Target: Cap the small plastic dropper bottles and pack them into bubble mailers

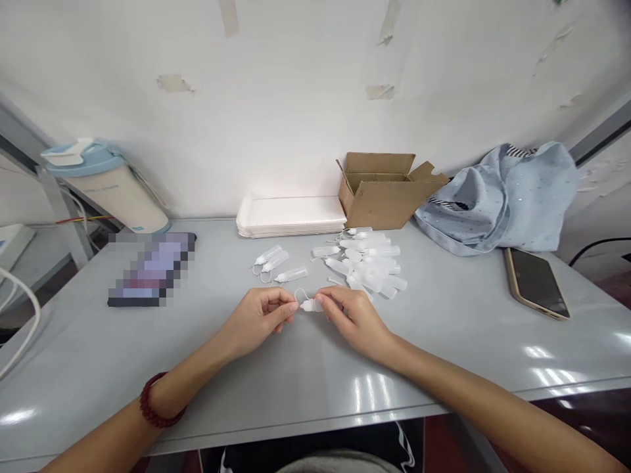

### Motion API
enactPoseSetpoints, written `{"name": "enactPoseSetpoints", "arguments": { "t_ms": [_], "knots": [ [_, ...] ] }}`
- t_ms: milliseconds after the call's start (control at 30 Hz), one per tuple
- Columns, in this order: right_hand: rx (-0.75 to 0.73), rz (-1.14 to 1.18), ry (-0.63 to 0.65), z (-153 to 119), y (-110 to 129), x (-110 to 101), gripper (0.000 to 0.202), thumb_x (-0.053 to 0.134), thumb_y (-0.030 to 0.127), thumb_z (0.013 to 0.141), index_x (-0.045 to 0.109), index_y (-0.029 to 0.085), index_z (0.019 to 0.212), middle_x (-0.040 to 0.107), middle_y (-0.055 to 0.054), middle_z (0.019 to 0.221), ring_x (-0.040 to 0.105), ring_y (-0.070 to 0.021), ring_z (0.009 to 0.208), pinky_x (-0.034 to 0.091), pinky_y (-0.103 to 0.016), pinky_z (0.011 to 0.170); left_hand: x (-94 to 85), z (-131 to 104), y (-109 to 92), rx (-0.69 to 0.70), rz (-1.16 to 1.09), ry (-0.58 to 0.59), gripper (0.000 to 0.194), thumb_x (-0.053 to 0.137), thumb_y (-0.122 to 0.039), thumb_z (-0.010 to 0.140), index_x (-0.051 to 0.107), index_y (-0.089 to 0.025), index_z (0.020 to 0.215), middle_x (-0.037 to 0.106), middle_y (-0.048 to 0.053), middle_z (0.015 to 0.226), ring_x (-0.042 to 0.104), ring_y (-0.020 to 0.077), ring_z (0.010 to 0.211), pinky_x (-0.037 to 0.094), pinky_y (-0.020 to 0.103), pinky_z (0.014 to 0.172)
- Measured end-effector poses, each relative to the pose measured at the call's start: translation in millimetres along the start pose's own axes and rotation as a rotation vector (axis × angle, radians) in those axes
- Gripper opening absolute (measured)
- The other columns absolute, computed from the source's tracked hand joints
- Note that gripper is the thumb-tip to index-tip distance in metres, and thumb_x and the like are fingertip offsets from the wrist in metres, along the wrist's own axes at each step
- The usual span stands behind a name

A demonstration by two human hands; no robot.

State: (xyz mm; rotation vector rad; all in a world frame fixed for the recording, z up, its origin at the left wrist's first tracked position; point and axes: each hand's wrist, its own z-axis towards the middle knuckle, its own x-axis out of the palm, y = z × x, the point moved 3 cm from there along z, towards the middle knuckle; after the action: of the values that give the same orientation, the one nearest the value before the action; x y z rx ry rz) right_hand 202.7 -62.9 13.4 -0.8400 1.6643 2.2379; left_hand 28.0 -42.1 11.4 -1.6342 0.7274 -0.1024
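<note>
Above the middle of the grey table [276, 368], my right hand [352, 317] pinches the body of a small white dropper bottle [308, 305], its nozzle pointing left. My left hand [261, 316] is closed at the nozzle end, fingertips together on the end of the bottle's thin looped strap, where the small cap is hidden. Just behind my hands, to the left, lie three similar bottles [294, 274] with strap loops. A heap of several translucent bottles [369, 269] lies behind my right hand.
A stack of white trays [296, 215] and an open cardboard box [379, 200] stand against the wall. At the left are a tumbler [118, 194] and a blurred phone [158, 269]. A blue cloth bag [517, 197] and another phone [537, 284] lie at the right.
</note>
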Motion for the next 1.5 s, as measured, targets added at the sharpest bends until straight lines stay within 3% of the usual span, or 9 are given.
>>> {"name": "enactPoseSetpoints", "arguments": {
  "t_ms": [333,467,567,633,733,867,1033,1233,1500],
  "knots": [
    [-0.020,-0.032,0.009,1,-1,2,0.027,0.038,0.024,0.095,0.060,0.017,0.081,0.062,-0.002,0.072,0.055,-0.0134,0.066,0.040,-0.025,0.063,3.4,0,1,0.016,0.043,-0.024,0.024,0.051,-0.038,0.083,0.058,-0.017,0.073,0.055,-0.002,0.064,0.049,0.0107,0.051,0.039,0.023,0.052],
    [0.016,-0.096,-0.005,3,-1,-8,0.028,0.037,0.035,0.095,0.058,0.016,0.100,0.062,-0.003,0.076,0.057,-0.0152,0.069,0.042,-0.026,0.061,-4.3,3,-1,0.062,0.109,-0.075,0.025,0.049,-0.039,0.085,0.058,-0.018,0.076,0.056,-0.002,0.065,0.049,0.0110,0.052,0.041,0.023,0.054],
    [0.001,-0.314,-0.044,6,-3,-18,0.035,0.044,0.040,0.092,0.051,0.014,0.115,0.063,-0.010,0.094,0.059,-0.0196,0.078,0.044,-0.030,0.064,-13.5,6,5,0.103,0.278,-0.208,0.025,0.046,-0.038,0.086,0.058,-0.018,0.078,0.056,-0.001,0.064,0.048,0.0119,0.052,0.039,0.023,0.053],
    [-0.002,-0.484,-0.009,7,-5,-21,0.032,0.048,0.038,0.090,0.053,0.014,0.112,0.063,-0.012,0.100,0.060,-0.0214,0.079,0.043,-0.030,0.062,-17.2,9,10,0.166,0.438,-0.282,0.025,0.043,-0.036,0.088,0.058,-0.018,0.078,0.057,-0.001,0.063,0.048,0.0132,0.053,0.037,0.024,0.053],
    [0.042,-0.672,0.073,9,-8,-23,0.023,0.050,0.033,0.090,0.059,0.014,0.100,0.064,-0.011,0.096,0.061,-0.0213,0.073,0.038,-0.028,0.055,-18.2,12,17,0.234,0.649,-0.328,0.024,0.039,-0.033,0.090,0.056,-0.019,0.079,0.060,0.001,0.066,0.051,0.0159,0.057,0.036,0.025,0.055],
    [0.044,-0.777,0.138,8,-6,-23,0.019,0.055,0.030,0.088,0.060,0.014,0.097,0.065,-0.010,0.093,0.062,-0.0226,0.072,0.034,-0.029,0.052,-19.9,14,23,0.161,0.796,-0.357,0.025,0.037,-0.032,0.090,0.056,-0.019,0.080,0.063,0.003,0.071,0.055,0.0187,0.061,0.035,0.027,0.056],
    [0.074,-0.858,0.147,6,-3,-27,0.021,0.060,0.035,0.084,0.060,0.015,0.093,0.064,-0.011,0.091,0.062,-0.0240,0.068,0.029,-0.029,0.047,-24.5,13,21,0.070,0.787,-0.400,0.024,0.039,-0.034,0.089,0.055,-0.020,0.078,0.064,0.003,0.068,0.058,0.0197,0.061,0.034,0.027,0.055],
    [0.188,-1.006,0.174,5,-6,-34,0.020,0.063,0.035,0.082,0.061,0.016,0.074,0.066,-0.010,0.069,0.061,-0.0231,0.056,0.020,-0.029,0.043,-26.6,10,18,0.006,0.690,-0.468,0.024,0.046,-0.040,0.085,0.048,-0.022,0.069,0.059,0.000,0.059,0.054,0.0184,0.054,0.032,0.026,0.051],
    [-0.007,-0.902,0.343,2,2,-22,0.017,0.057,0.024,0.085,0.065,0.014,0.073,0.066,-0.010,0.073,0.060,-0.0208,0.063,0.023,-0.030,0.048,-20.2,5,10,0.108,0.580,-0.465,0.030,0.047,-0.040,0.085,0.041,-0.021,0.061,0.046,-0.004,0.050,0.042,0.0128,0.046,0.030,0.024,0.049]
  ]
}}
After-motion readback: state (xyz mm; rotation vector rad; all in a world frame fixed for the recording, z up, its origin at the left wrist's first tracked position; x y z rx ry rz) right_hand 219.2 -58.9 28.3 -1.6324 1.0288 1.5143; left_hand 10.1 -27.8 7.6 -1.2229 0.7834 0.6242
